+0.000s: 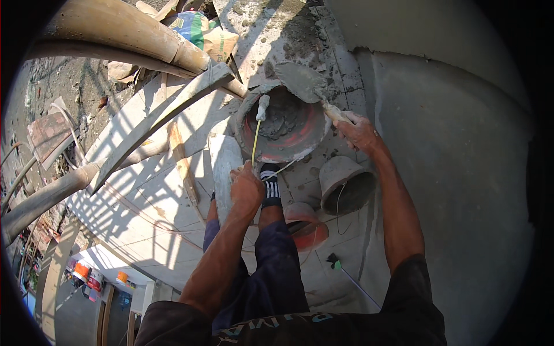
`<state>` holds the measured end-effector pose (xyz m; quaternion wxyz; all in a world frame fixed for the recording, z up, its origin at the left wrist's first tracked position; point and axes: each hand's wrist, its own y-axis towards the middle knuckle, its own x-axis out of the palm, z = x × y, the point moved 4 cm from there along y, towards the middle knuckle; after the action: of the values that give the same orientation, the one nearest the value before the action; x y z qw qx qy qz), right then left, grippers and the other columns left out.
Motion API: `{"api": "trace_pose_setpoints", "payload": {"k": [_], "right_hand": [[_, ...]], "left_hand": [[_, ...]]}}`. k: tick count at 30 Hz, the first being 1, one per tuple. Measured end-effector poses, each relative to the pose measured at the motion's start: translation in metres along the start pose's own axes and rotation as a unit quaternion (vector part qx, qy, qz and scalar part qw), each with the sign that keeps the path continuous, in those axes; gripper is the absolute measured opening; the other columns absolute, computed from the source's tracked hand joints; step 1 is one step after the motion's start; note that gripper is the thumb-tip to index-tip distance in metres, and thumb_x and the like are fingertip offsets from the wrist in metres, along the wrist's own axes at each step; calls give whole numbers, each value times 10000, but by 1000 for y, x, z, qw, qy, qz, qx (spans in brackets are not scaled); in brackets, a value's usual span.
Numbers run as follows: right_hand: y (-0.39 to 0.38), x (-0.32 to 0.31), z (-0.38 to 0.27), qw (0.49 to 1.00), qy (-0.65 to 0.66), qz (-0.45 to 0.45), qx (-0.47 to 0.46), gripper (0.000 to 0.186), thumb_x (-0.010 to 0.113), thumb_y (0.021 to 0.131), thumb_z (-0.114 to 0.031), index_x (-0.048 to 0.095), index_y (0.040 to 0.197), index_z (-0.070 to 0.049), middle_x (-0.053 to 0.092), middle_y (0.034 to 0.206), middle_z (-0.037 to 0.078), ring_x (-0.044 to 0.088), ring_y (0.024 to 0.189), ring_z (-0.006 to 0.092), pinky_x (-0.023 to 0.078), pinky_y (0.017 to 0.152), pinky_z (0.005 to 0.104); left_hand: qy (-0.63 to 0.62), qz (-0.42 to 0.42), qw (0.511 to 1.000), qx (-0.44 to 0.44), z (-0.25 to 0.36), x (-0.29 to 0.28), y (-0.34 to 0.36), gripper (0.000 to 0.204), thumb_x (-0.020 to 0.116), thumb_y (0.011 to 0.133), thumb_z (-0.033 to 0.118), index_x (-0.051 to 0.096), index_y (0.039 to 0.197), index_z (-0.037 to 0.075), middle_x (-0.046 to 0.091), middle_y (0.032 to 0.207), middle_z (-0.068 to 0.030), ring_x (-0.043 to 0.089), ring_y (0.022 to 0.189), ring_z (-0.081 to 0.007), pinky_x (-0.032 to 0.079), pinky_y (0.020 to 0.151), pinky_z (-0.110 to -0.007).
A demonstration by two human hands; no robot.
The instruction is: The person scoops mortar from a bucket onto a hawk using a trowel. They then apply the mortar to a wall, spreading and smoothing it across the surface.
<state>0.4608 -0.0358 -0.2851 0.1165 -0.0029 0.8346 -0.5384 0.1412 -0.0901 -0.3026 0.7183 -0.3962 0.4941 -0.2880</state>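
Observation:
My right hand (359, 134) is closed round the handle of a trowel (301, 82). The trowel's broad, mortar-coated blade lies over the far right rim of a bucket (319, 135). Wet grey mortar (283, 118) fills the bottom of this bucket, and its inner wall shows red. My left hand (246, 183) grips a thin yellow stick (255, 140) with a whitish lump at its far end, which reaches over the bucket's left side. A long, pale grey-smeared board (225, 160) stands by the left hand; whether the fingers also hold it, I cannot tell.
A grey bucket (340, 173) lies tipped right of my feet, near a red-lined one (306, 228). Bamboo poles (124, 29) and a plank (167, 118) cross the left side. A plastered wall (456, 173) rises at right. A torn sack (216, 43) lies far left.

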Motion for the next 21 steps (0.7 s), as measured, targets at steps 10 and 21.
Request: {"api": "trace_pose_setpoints", "payload": {"k": [10, 21], "right_hand": [[36, -32, -98, 955, -279, -99, -29, 464, 696, 781, -356, 653, 1125, -48, 531, 623, 4, 431, 429, 77, 347, 381, 262], [39, -13, -146, 854, -478, -125, -162, 513, 734, 745, -316, 650, 1172, -43, 666, 778, 92, 611, 711, 202, 492, 644, 343]], "left_hand": [[24, -22, 999, -11, 2, -2, -13, 416, 471, 922, 184, 448, 1329, 98, 388, 1291, -382, 597, 994, -494, 516, 849, -495], [13, -60, 998, -4, 21, -12, -12, 473, 533, 863, 129, 449, 1327, 100, 398, 1278, -365, 589, 1001, -501, 509, 857, -492]]}}
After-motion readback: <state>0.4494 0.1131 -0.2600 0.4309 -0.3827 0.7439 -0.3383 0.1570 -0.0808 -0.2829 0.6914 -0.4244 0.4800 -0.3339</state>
